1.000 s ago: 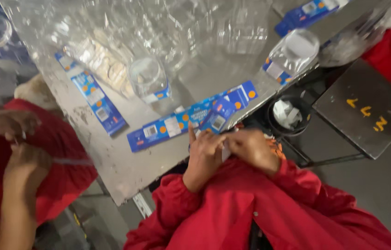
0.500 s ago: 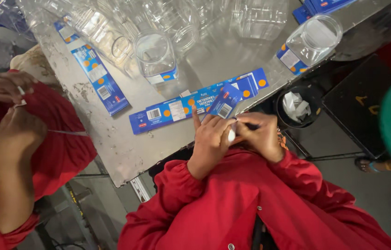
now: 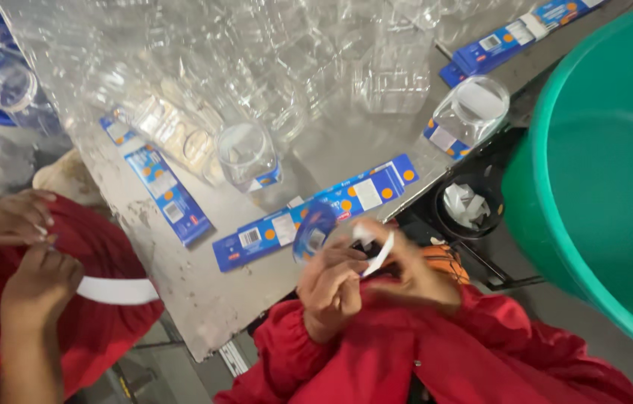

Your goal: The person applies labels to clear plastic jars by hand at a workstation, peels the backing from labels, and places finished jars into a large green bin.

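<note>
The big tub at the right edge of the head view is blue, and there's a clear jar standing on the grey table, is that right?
Not quite. In the head view the big tub at the right edge is green, not blue. The clear jar does stand on the grey table.

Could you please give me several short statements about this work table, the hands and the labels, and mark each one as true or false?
1. The left hand and the right hand are close together at a blue label. True.
2. A clear jar stands on the grey table beside flat blue labels. True.
3. The large tub at the right is red. False: it is green.
4. The person at the left edge holds a white strip. True.
5. The small black bin next to the table holds clear jars. False: it holds crumpled white scraps.
</note>
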